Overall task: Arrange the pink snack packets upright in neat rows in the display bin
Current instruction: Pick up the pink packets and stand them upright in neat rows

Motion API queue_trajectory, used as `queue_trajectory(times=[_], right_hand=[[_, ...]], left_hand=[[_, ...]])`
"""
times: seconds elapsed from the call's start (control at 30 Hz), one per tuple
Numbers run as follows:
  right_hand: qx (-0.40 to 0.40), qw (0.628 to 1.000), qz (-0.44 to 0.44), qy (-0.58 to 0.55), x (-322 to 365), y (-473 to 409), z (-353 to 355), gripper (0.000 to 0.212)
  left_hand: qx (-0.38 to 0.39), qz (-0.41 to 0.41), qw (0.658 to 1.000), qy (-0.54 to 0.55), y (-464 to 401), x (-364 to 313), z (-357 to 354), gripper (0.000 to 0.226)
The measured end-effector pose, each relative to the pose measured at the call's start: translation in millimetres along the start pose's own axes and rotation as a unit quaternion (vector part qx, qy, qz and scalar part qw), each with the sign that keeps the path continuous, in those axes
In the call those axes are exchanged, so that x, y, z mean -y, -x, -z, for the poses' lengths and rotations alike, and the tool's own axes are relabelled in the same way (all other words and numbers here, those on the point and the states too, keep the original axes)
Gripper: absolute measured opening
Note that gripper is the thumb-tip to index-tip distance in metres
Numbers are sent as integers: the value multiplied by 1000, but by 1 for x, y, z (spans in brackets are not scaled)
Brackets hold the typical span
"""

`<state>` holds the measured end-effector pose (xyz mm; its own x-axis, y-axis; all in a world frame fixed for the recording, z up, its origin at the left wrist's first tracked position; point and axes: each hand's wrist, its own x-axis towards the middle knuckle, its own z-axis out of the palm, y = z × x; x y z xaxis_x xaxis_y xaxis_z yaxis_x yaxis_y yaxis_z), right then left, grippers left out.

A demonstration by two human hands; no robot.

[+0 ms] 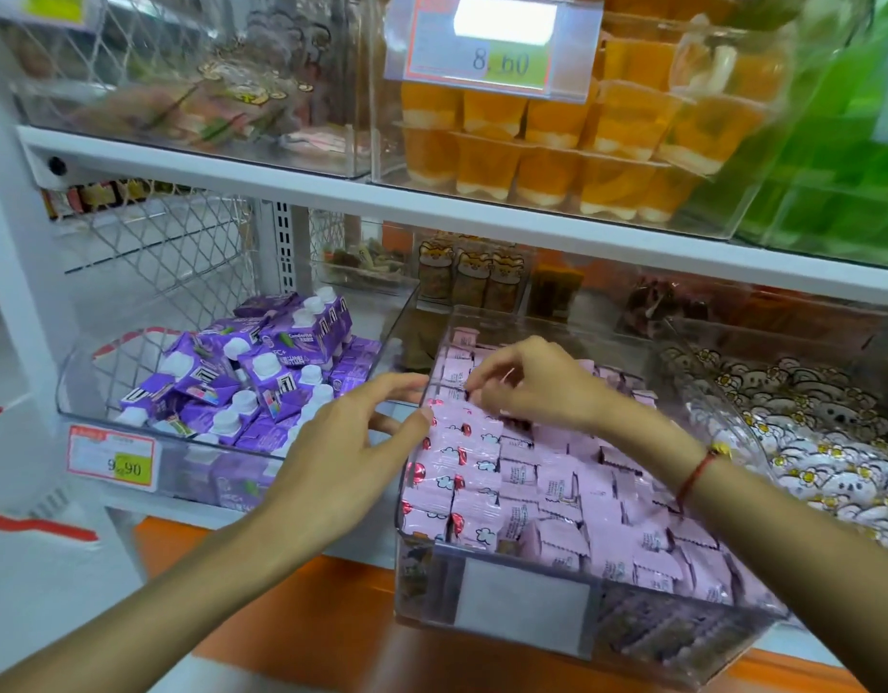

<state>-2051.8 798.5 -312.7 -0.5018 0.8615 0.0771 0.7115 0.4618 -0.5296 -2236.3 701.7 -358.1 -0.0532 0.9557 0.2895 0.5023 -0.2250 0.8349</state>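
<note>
A clear plastic display bin (527, 600) sits pulled forward on the shelf, filled with several pink snack packets (557, 497). Along the bin's left wall the packets stand in a tidy row; those to the right lie more loosely. My left hand (342, 442) rests at the bin's left rim, fingers spread, thumb touching the nearest packets. My right hand (527, 382) is over the back left of the bin, its fingertips pinching a pink packet (469, 387).
A clear bin of purple drink cartons (262, 377) stands to the left with a price tag (112, 457). White patterned packets (807, 432) fill the bin on the right. The shelf above holds orange jelly cups (557, 147) and a price tag (492, 42).
</note>
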Motion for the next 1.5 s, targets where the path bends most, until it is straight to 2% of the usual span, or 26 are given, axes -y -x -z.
queue_trajectory(times=[0.07,0.17,0.23,0.33,0.37,0.4,0.47,0.5,0.53,0.6,0.7,0.9,1.03,1.1,1.2,1.27,1.37,1.43,1.5], right_hand=[[-65,998,-6,-17,0,15,-14,12],[-75,997,-13,29,2,25,-27,12],[-39,999,-17,31,2,20,-24,12],[83,996,-21,-23,3,11,-5,14],[91,995,-18,-38,2,7,1,13],[66,997,-13,-40,0,1,5,13],[-36,999,-5,-1,-3,-13,6,12],[-59,998,-7,28,-3,-19,4,9],[-53,996,-9,64,-2,-24,1,7],[-7,987,-17,158,0,-33,-6,17],[18,979,-26,203,3,-41,-6,14],[8,992,-19,128,6,-41,-5,8],[-65,997,-20,-42,9,-35,-3,13],[-156,969,-44,-185,15,-31,-1,16],[-308,870,-84,-375,26,-15,2,6],[-355,808,-108,-457,29,0,4,7],[-333,749,-132,-558,31,26,1,16],[-286,740,-136,-593,34,40,-5,24],[-236,734,-138,-621,40,50,-12,25]], left_hand=[[0,0,1000,2,0,0,0,20],[-2,1,1000,-2,-2,-1,0,26],[-4,1,1000,-5,-3,0,0,19],[-12,2,1000,-12,-3,2,-1,18],[-16,1,1000,-14,-3,2,-2,18],[-20,0,1000,-18,-2,2,-3,20],[-25,-7,999,-28,-2,4,-5,25],[-26,-11,999,-33,-2,4,-6,26],[-27,-13,999,-36,-2,4,-6,26],[-27,-13,999,-35,-2,5,-5,25],[-21,-16,999,-30,-4,7,-3,24],[-16,-25,999,-25,-5,4,-3,18],[-17,-33,999,-20,-5,2,-3,20],[-12,-39,999,-18,-5,1,-2,17],[-21,-33,999,-22,-4,2,-1,19],[-45,-37,998,-31,-3,3,0,33],[-89,-111,989,-29,-1,-1,0,50],[-93,-174,980,-33,0,-8,0,64],[-92,-231,967,-50,0,-12,-1,62]])
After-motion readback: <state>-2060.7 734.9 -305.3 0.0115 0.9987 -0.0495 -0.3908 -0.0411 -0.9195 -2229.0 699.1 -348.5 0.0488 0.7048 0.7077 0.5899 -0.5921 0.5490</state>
